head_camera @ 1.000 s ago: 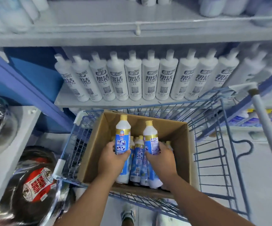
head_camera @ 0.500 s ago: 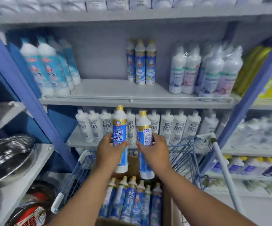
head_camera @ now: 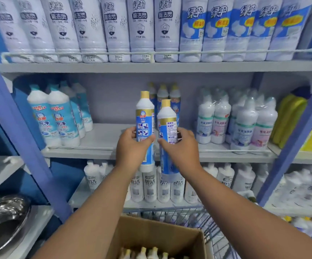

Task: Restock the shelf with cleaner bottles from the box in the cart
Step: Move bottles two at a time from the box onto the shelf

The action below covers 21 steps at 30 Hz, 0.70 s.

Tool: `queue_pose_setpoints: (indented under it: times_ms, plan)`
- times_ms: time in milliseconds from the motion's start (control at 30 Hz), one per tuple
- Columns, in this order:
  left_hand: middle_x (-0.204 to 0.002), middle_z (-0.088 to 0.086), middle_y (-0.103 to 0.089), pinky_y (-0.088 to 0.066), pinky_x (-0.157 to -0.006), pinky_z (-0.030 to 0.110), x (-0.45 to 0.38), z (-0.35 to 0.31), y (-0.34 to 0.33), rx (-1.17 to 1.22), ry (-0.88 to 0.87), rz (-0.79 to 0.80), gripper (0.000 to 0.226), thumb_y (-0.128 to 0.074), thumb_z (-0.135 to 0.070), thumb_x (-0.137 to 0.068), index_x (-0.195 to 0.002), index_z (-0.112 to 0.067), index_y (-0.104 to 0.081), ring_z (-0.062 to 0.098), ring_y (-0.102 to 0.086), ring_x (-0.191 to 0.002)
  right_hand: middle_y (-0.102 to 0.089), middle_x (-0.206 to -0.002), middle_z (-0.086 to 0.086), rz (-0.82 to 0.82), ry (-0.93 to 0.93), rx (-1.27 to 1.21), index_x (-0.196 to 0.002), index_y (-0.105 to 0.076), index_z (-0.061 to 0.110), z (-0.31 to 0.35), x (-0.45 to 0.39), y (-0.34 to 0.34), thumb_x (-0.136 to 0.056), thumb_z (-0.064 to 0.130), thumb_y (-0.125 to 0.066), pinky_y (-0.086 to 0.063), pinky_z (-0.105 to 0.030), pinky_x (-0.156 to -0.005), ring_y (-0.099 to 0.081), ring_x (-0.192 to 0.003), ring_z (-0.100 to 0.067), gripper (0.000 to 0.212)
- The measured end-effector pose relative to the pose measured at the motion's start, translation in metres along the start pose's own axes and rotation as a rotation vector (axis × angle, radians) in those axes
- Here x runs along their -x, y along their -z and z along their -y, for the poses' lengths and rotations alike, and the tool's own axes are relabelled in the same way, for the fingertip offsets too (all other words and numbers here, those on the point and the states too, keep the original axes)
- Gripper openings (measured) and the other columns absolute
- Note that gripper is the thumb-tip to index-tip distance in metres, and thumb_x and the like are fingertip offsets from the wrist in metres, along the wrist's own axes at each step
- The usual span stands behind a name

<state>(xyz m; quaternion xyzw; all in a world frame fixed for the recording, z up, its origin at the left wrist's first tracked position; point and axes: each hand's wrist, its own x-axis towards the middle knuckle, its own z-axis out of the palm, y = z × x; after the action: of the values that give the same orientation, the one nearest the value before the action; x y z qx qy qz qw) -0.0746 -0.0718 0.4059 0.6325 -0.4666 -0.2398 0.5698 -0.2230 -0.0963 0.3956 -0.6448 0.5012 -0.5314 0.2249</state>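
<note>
Bottles (head_camera: 145,116) upright in both hands (head_camera: 132,146).

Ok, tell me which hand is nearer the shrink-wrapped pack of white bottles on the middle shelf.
Right. The right hand, gripping its bottle, is just left of the pack; the left hand, holding the other bottle, is further left.

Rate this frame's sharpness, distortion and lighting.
Head view: the two held bottles, left and right, read sharp; frame edges smear, blurring the lower-right shelf stock; wide-angle bends the blue uprights; lighting even, bluish, no harsh glare.
</note>
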Motion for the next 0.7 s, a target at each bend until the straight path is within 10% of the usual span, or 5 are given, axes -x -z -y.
queue_pose_setpoints:
  times_ms: [700]
  plan:
    - [-0.104,-0.012,-0.067,-0.054,-0.070,0.029,-0.208,0.086,-0.062,-0.003,-0.033,0.037,0.044,-0.086,-0.037,-0.075,-0.108,-0.031,-0.057,0.013,-0.066,-0.091,-0.054,-0.108,0.006,-0.188,-0.071,0.070,-0.118,-0.061,0.024,-0.059,-0.148,-0.115,-0.079,0.030,-0.082,-0.048,-0.008,-0.080,-0.055,-0.090,0.010,0.045]
